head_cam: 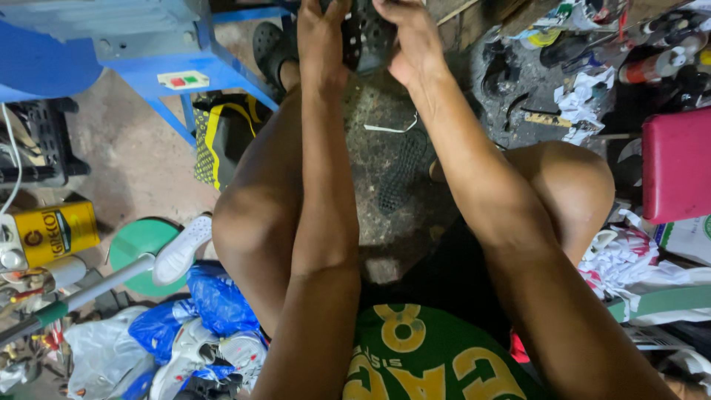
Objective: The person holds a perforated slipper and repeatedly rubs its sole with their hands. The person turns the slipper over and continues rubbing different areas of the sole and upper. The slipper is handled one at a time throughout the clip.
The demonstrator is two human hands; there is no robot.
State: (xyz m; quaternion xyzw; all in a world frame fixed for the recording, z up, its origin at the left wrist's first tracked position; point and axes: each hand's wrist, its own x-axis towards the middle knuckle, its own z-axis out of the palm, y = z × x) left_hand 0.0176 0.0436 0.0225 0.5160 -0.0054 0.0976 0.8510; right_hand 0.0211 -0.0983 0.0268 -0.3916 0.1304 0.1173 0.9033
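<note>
Both my arms reach forward between my knees to the top edge of the view. My left hand [321, 35] and my right hand [409, 37] together grip a black perforated shoe [364, 38] that is partly cut off by the frame's top. The fingers of both hands curl over its upper part. Another black perforated clog [268, 49] is on my foot just left of the hands. A dark mesh-patterned sole piece [404, 172] lies flat on the grimy floor between my legs.
A blue metal machine stand [194, 68] is at upper left. A yellow tin [58, 232], a green round lid [139, 243], white sneakers [182, 249] and blue plastic bags [215, 298] crowd the left. A pink box [677, 164] and crumpled paper [585, 104] lie on the right.
</note>
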